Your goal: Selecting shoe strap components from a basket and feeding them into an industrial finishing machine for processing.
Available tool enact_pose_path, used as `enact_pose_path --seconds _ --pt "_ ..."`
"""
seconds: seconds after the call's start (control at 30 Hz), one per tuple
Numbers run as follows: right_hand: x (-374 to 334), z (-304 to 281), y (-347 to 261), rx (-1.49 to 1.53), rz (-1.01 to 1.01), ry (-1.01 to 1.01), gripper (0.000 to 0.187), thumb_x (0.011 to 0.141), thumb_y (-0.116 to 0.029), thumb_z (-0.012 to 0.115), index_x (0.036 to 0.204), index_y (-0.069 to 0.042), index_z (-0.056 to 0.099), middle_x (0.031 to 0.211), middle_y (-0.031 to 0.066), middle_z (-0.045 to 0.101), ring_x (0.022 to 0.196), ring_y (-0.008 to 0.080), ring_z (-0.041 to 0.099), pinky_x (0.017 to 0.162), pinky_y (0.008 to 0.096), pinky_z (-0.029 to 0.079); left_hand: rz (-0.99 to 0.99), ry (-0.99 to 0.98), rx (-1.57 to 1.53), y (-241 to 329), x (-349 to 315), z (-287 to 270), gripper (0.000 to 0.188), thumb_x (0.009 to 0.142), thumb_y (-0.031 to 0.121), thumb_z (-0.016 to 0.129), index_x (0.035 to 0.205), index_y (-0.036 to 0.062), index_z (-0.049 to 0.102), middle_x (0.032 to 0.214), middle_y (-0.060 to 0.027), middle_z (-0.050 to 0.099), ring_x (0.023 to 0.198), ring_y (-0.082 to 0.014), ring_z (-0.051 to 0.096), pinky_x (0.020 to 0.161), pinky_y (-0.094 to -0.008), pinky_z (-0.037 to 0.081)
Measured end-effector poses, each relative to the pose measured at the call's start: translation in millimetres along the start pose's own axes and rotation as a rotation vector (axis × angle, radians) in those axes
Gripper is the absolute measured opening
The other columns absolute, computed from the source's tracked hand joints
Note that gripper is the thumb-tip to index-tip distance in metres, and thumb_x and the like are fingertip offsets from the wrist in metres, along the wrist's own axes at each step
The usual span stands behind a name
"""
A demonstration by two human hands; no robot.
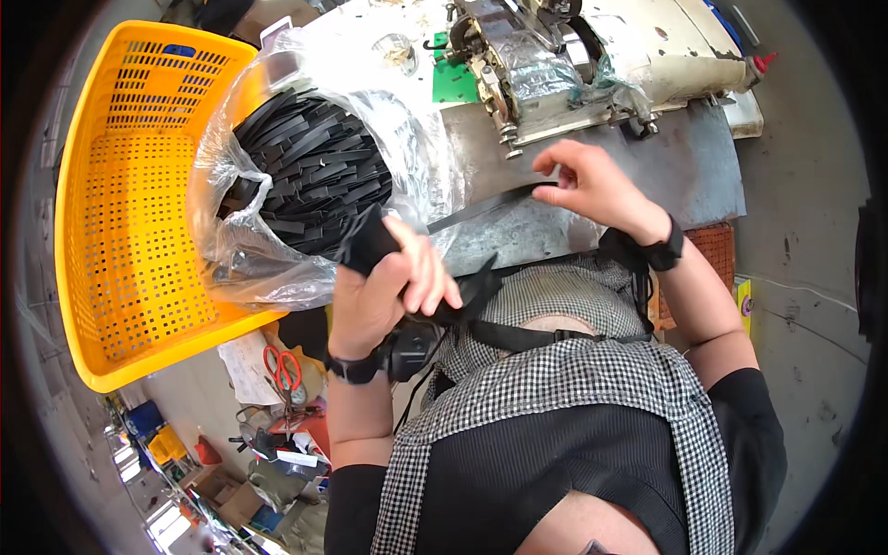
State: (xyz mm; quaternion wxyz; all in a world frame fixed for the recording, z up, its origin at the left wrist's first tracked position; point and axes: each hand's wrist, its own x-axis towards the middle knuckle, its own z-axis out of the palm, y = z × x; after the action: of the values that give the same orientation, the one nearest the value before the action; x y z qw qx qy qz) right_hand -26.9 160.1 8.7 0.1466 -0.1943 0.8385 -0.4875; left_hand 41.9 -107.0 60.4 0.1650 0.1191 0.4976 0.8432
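My left hand (393, 282) is closed around a bunch of black strips (367, 242), just in front of a clear plastic bag (416, 139). Many more flat black strips (314, 166) fill that bag. Over the metal worktop (518, 227), my right hand (592, 185) has thumb and fingers curled at the end of a single black strip (490, 205). This strip slants down left toward the bag; its far end passes behind my left hand. More black material (476, 287) hangs beside my left fingers.
A worn machine (536, 83), part wrapped in plastic, stands behind the worktop. The yellow perforated basket (139, 231) is on the left. A small clear cup (398, 54) sits behind the bag. Red-handled scissors (282, 368) lie lower left, among clutter.
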Motion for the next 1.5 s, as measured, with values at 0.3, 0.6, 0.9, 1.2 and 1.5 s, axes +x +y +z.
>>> enact_pose_path --seconds 0.3,0.6,0.9,1.2,1.5 --pt "-7 22 68 -0.189 0.034 0.048 0.016 0.078 -0.011 0.072 0.091 -0.004 0.064 0.083 0.0056 0.062 0.075 0.0178 0.059 0.067 0.0299 0.048 0.024 0.220 0.052 1 -24 -6 0.022 0.096 0.018 0.054 0.082 0.0028 0.047 0.064 -0.0064 0.051 0.056 -0.0148 0.050 0.058 -0.0312 0.046" --pt "-25 -49 -53 0.535 -0.249 -0.012 0.011 0.076 -0.005 0.075 0.084 -0.001 0.069 0.077 0.0029 0.065 0.069 0.0079 0.058 0.062 0.0225 0.046 -0.039 0.086 0.067 -2 2 9 0.024 0.094 0.019 0.059 0.094 -0.0045 0.055 0.066 -0.0016 0.050 0.060 -0.0086 0.047 0.057 -0.0246 0.041" --pt "-9 -39 -87 0.564 -0.344 -0.153 0.009 0.081 -0.004 0.072 0.089 -0.002 0.068 0.076 0.0018 0.061 0.064 0.0089 0.061 0.062 0.0228 0.046 -0.179 -0.165 -0.099 -11 38 47 0.034 0.094 0.025 0.059 0.115 -0.0022 0.055 0.094 -0.0080 0.064 0.067 -0.0077 0.054 0.061 -0.0221 0.047" --pt "-16 -43 -86 0.240 -0.418 -0.059 0.043 0.078 -0.005 0.071 0.119 -0.002 0.058 0.114 0.0123 0.061 0.097 0.0235 0.062 0.085 0.0330 0.050 -0.165 -0.352 0.012 -21 51 45 0.029 0.096 0.026 0.056 0.105 -0.0016 0.060 0.092 -0.0100 0.066 0.087 -0.0172 0.063 0.088 -0.0316 0.046" --pt "-21 -50 -84 0.032 -0.580 -0.173 0.047 0.079 -0.002 0.056 0.126 0.000 0.056 0.118 0.0206 0.061 0.108 0.0350 0.061 0.093 0.0382 0.048 -0.292 -0.367 -0.083 -25 50 54 0.028 0.098 0.026 0.053 0.094 -0.0010 0.058 0.076 -0.0049 0.062 0.072 -0.0133 0.062 0.070 -0.0270 0.049"
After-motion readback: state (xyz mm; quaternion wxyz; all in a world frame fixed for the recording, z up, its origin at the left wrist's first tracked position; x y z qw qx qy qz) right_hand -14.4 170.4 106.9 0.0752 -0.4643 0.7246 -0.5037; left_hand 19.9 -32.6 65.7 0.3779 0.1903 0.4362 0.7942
